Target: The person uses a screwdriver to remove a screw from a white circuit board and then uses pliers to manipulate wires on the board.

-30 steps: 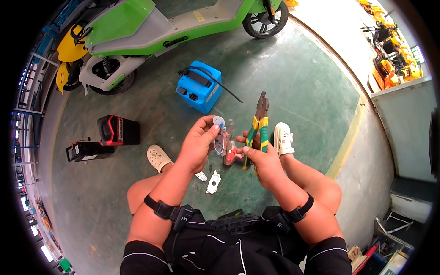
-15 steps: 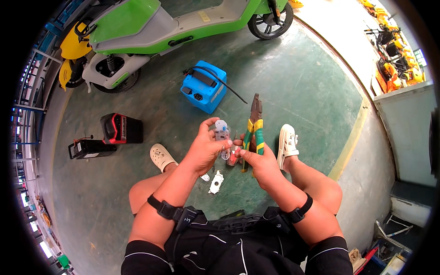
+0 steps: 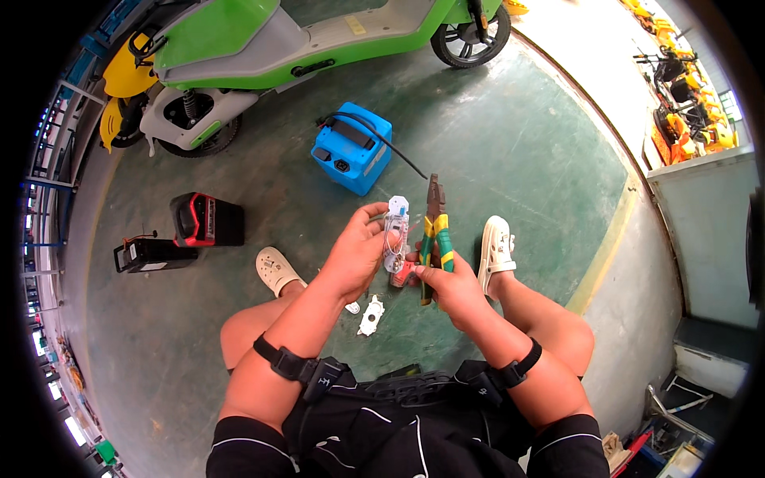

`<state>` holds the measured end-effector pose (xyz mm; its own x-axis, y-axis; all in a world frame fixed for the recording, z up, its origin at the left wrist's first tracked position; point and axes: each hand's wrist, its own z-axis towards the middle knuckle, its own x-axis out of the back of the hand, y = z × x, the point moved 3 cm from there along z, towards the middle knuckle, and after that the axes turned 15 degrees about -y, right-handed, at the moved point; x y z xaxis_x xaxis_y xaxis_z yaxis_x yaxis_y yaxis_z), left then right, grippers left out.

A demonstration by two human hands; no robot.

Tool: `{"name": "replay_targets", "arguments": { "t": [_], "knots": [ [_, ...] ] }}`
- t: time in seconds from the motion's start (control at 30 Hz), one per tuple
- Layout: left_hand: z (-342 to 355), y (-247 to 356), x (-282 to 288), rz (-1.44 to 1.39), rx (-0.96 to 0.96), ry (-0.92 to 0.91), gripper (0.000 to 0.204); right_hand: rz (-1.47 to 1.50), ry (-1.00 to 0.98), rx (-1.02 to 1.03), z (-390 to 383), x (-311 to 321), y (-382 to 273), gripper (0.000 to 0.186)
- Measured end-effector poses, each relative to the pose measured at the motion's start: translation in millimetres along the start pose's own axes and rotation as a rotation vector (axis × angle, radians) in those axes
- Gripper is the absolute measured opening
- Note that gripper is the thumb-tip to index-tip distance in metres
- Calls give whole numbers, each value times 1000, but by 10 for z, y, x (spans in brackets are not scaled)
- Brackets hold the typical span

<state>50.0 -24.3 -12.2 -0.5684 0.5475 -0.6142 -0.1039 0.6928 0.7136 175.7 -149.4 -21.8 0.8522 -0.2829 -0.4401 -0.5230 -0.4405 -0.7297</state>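
In my left hand [image 3: 355, 252] is a slim, clear-cased electronic module [image 3: 396, 231] with a white rounded end, a small blue part and a loop of thin wire. The fingers pinch it along its left side, and it stands nearly upright. My right hand [image 3: 454, 288] grips green-and-yellow-handled pliers [image 3: 436, 227], jaws pointing up and away from me. Just below the module's lower end shows a red piece [image 3: 402, 276]; whether my right fingers hold it I cannot tell. Beneath my hands, a white plastic plate [image 3: 371, 315] with a dark centre hole lies on the floor.
Ahead on the green floor sits a blue battery box [image 3: 355, 151] with a black cable. To the left are a black-and-red case [image 3: 209, 221] and a black battery [image 3: 155, 255]. A green-and-grey scooter [image 3: 263, 52] spans the far side. Grey cabinets [image 3: 709, 231] stand right.
The module has turned more upright and shifted slightly right. The pliers have come a little nearer to me and a bit left, closer to the module. Both hands keep their holds.
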Motion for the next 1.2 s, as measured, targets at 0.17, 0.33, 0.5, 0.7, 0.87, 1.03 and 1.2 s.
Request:
{"name": "replay_targets", "arguments": {
  "t": [0.17,0.33,0.5,0.7,0.87,1.03,1.2],
  "knots": [
    [18,-22,11,-154,41,17,51,1,17,-18,21,-26,-43,25],
    [8,-37,97,-149,-5,-57,57,41,34,-29,33,52,60,24],
    [16,-50,38,-93,-1,-84,63,45,43,65,32,10,-69,30],
    [23,-79,-31,146,77,-60,56,-29,89,147,65,68,-64,34],
    [2,-126,-85,306,87,-54,59,-92,80,142,22,24,-163,35],
    [-18,-165,-128,253,84,-92,58,-147,57,115,82,76,-198,40],
    [-98,-73,-188,-19,177,-214,56,-53,82,12,25,58,-246,40]
  ]
}}
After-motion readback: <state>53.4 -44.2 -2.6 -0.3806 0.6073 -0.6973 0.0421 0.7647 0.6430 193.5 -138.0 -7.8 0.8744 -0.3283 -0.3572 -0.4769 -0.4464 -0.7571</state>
